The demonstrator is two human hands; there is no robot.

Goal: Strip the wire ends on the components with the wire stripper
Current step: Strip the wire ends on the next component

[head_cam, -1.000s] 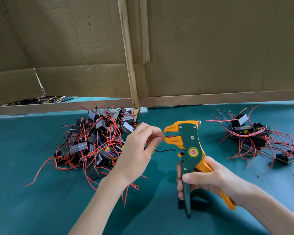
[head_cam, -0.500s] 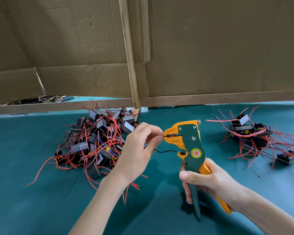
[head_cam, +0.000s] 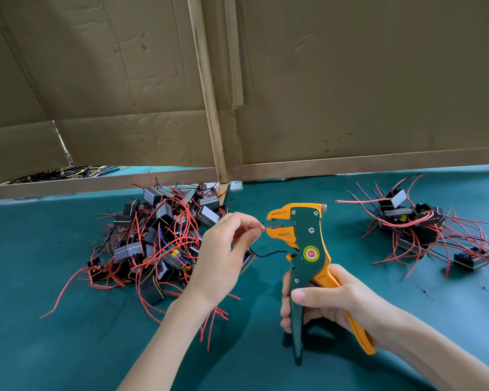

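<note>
At the far left, behind the lower edge of the cardboard wall (head_cam: pixel 350 80), a tangle of dark and yellow loose wires (head_cam: pixel 68 172) shows through a gap. In front of it, on the green table mat (head_cam: pixel 68 334), lies the large pile of components (head_cam: pixel 158 235): small black and grey blocks, each trailing thin red leads, with a few black and blue ones among them. No print on the blocks can be read.

Just right of that pile the left hand (head_cam: pixel 223 255) is raised, thumb and forefinger pinching a red wire (head_cam: pixel 266 228) near its end, the other fingers curled. One held component (head_cam: pixel 247 259) is tucked under the palm, mostly hidden. A black wire (head_cam: pixel 268 253) runs from it towards the tool.

The red wire's tip reaches the mouth of the wire stripper (head_cam: pixel 308 235), which stands upright above the mat, its orange jaws a little apart and pointing left. Its green body carries a round label (head_cam: pixel 311 253), a yellow ring about a red centre; the letters there are too small to read surely.

The right hand (head_cam: pixel 331 303) is wrapped round both handles, thumb across the green one, the orange one sticking out below the palm.

Farther right, well apart, lies a smaller heap of components (head_cam: pixel 412 224) with red and black leads splayed.
</note>
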